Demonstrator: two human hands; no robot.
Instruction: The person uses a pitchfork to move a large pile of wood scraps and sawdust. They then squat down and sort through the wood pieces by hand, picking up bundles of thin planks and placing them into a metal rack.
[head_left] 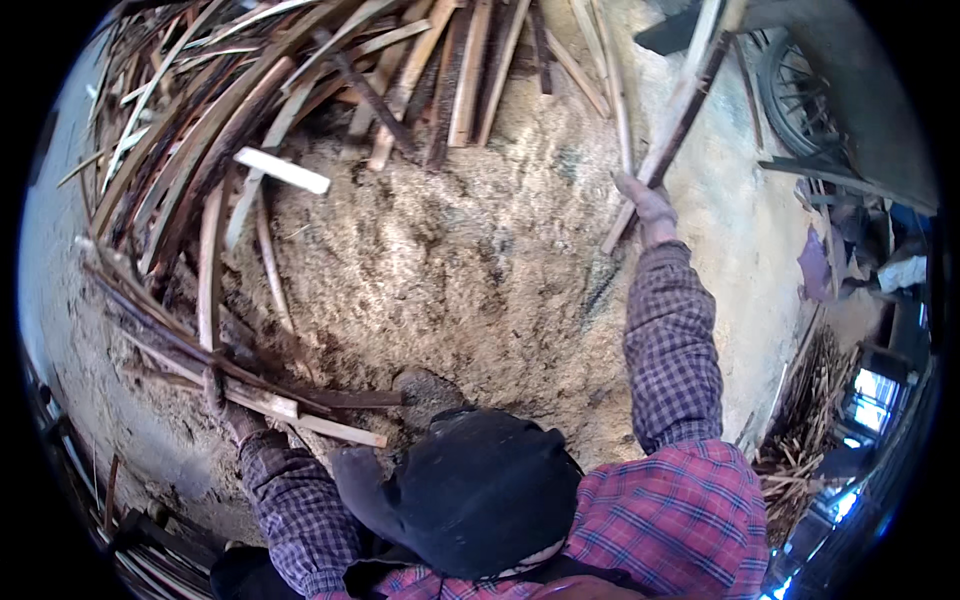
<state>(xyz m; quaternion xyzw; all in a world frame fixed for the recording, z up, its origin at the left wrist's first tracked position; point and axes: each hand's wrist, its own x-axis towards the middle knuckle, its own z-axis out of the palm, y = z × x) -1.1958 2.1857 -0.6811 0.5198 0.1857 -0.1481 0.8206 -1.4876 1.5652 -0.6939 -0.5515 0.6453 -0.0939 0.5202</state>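
Note:
My right hand (652, 207), arm stretched forward, is closed around the near end of a long wooden strip (685, 115) with dark bark along one edge. That strip slants up and away to the right. At the lower left, my left hand (218, 392) is closed on a small bunch of wooden strips (262, 400). Their near ends stick out to the right past the fingers, and their other ends run up to the left. Some of the fingers are hidden among the wood. Both forearms wear checked sleeves.
A big heap of wooden strips (190, 130) fills the far left. Sawdust (430, 250) covers the floor in the middle. A short pale offcut (283, 170) lies at the heap's edge. To the far right stands a spoked wheel (795, 95); below it is a pile of thin sticks (800, 440).

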